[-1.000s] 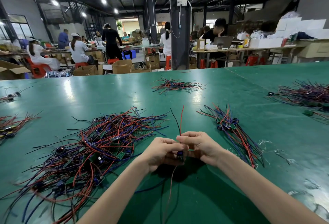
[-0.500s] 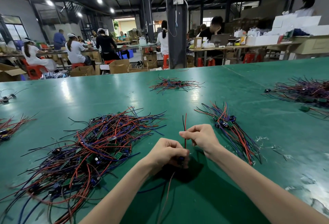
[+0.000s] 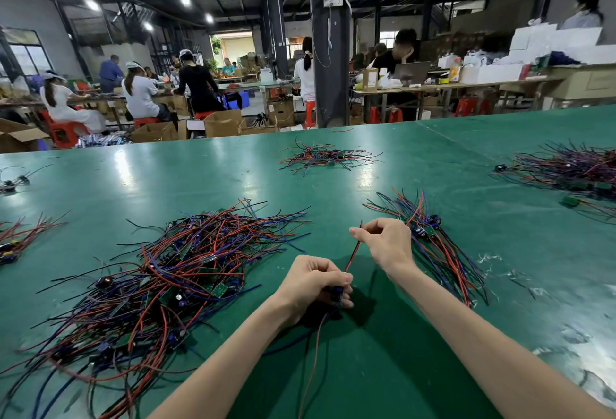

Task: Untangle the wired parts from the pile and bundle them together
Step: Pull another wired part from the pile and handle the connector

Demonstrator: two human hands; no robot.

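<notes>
Left hand gripped one wired part in curled fingers; right hand pinched its red wire. One large tangled pile lay left, one bundle right, on the desk

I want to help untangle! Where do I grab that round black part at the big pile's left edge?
Pinch the round black part itself, coming from above on the left: it lies at the edge of the pile, while its wires run into the tangle.
</notes>
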